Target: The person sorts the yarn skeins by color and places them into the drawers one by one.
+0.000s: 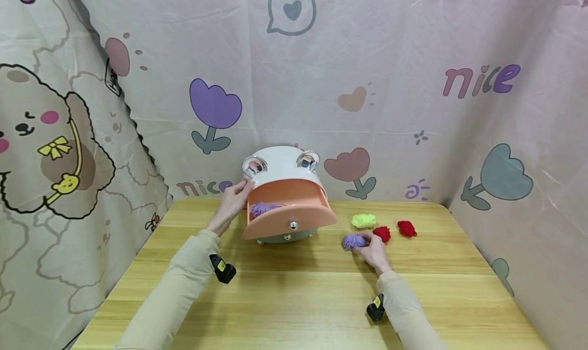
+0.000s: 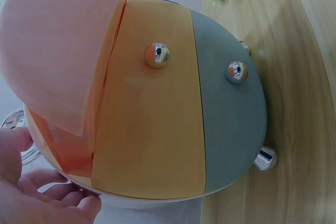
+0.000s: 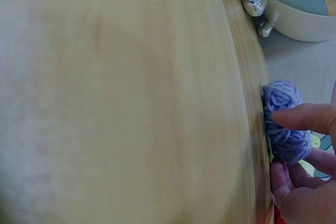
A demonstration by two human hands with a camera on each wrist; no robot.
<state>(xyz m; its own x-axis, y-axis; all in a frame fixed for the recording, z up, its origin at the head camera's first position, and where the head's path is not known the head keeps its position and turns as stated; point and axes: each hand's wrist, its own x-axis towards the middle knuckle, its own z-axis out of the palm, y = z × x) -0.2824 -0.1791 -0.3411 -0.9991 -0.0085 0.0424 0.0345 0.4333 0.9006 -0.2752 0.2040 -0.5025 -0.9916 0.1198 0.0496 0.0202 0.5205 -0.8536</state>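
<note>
A small rounded drawer cabinet (image 1: 282, 158) with a white shell stands at the back of the table. Its top peach drawer (image 1: 289, 220) is pulled out, and a purple yarn ball (image 1: 264, 208) lies inside at the left. My left hand (image 1: 234, 202) grips the cabinet's upper left side, thumb near a silver ring (image 1: 254, 166), fingers curled along the shell. To the right, my right hand (image 1: 374, 250) pinches another purple yarn ball (image 3: 286, 121) between thumb and fingers, low at the table. Red yarn balls (image 1: 382, 233) and a yellow-green yarn ball (image 1: 364, 221) lie close beyond this hand.
Below the pulled-out drawer, the cabinet has an orange drawer (image 2: 152, 119) and a grey-green drawer (image 2: 231, 114), each with a round silver knob. Short silver feet (image 2: 265, 159) carry it. A printed curtain (image 1: 294, 84) hangs behind the wooden table (image 1: 294, 299).
</note>
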